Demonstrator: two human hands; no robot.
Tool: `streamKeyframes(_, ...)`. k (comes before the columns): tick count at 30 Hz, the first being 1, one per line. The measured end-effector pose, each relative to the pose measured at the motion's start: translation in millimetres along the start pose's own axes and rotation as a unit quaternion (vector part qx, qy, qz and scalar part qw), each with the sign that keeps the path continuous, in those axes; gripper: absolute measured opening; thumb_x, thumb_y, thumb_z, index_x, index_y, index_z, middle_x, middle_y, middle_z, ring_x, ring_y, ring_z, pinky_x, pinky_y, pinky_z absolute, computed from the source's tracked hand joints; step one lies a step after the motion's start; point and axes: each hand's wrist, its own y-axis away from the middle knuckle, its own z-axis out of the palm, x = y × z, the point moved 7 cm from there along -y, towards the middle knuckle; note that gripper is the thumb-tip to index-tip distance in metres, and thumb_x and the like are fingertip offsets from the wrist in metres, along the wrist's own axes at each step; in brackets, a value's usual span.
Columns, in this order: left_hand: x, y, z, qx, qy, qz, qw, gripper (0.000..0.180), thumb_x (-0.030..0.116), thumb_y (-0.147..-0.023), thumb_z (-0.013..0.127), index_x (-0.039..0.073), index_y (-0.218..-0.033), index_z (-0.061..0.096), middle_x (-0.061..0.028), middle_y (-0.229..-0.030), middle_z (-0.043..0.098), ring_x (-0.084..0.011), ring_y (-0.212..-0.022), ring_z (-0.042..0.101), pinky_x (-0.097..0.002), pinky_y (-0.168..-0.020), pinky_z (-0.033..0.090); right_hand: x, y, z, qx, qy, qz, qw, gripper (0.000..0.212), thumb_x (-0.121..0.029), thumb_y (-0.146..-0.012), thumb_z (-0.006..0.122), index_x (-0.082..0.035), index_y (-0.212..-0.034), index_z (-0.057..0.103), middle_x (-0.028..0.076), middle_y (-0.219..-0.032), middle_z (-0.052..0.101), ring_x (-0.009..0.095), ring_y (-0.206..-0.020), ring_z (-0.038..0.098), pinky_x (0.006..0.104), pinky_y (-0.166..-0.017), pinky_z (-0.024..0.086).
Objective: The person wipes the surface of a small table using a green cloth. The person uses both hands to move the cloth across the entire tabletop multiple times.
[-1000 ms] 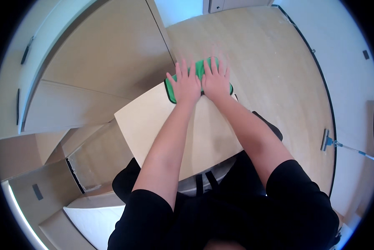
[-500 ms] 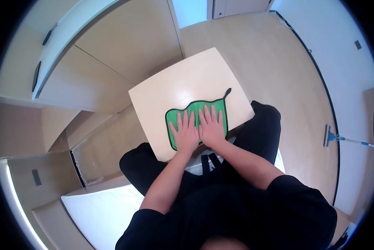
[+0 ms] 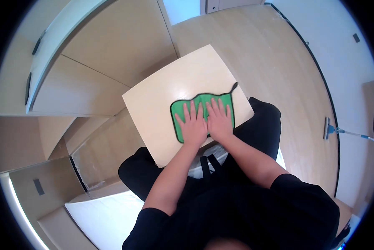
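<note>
A green cloth (image 3: pixel 179 109) with a black edging and a black hanging loop at its far right corner lies spread on a small pale wooden table (image 3: pixel 153 96). My left hand (image 3: pixel 194 127) presses flat on the cloth's left half, fingers spread and pointing away from me. Beside it, my right hand (image 3: pixel 219 123) rests flat on the right half, its fingers also stretched out. The two hands are side by side, thumbs close together. Part of the cloth is hidden beneath them.
My knees in black trousers (image 3: pixel 265 125) flank the table. Left of it stands a beige cabinet (image 3: pixel 124 41). A squeegee mop (image 3: pixel 328 128) leans by the right wall. Behind me is a white mattress (image 3: pixel 107 216). Pale wooden floor (image 3: pixel 287 83) stretches beyond the table.
Both hands have slid to the right and slightly away from me across the tabletop, and the cloth has moved with them. The view has shifted a little.
</note>
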Motion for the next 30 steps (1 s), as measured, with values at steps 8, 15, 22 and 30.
streamKeyframes(8,22.4,-113.0,3.3,-0.005,0.012,0.030,0.999,0.066,0.034,-0.106,0.057,0.019,-0.169,0.044,-0.0142,-0.180,0.030,-0.0405,-0.167,0.021,-0.0787,-0.127,0.012,52.8,-79.0,-3.4,0.058,0.015,0.094,0.994,0.064,-0.028,-0.102,0.060,-0.009,-0.163,0.051,0.017,-0.173,0.042,0.040,-0.163,0.032,0.0657,-0.130,0.020)
streamKeyframes(15,17.4,-220.7,8.7,0.027,-0.012,0.023,0.999,0.063,0.033,-0.107,0.055,0.019,-0.168,0.045,-0.0128,-0.179,0.033,-0.0389,-0.167,0.024,-0.0762,-0.128,0.014,83.4,-183.9,-1.0,0.127,0.067,0.093,0.985,0.063,-0.030,-0.102,0.061,-0.009,-0.161,0.052,0.018,-0.164,0.050,0.041,-0.144,0.053,0.0632,-0.110,0.044)
streamKeyframes(22,-1.8,-323.6,6.4,0.011,-0.012,-0.025,1.000,0.043,0.033,-0.111,0.049,0.016,-0.149,0.060,-0.0120,-0.140,0.067,-0.0310,-0.135,0.060,-0.0654,-0.123,0.034,109.7,-298.6,21.2,-0.015,-0.071,0.176,0.982,0.048,-0.036,-0.106,0.057,-0.009,-0.147,0.062,0.017,-0.134,0.068,0.038,-0.114,0.070,0.0520,-0.092,0.058)
streamKeyframes(30,-67.3,-346.6,12.5,-0.081,-0.046,-0.119,0.989,0.040,0.036,-0.115,0.037,0.013,-0.131,0.066,-0.0110,-0.140,0.069,-0.0331,-0.136,0.061,-0.0742,-0.120,0.035,57.6,-349.4,23.8,0.010,0.057,0.053,0.997,0.053,-0.046,-0.110,0.046,-0.008,-0.121,0.081,0.021,-0.151,0.062,0.043,-0.147,0.048,0.0654,-0.120,0.033)
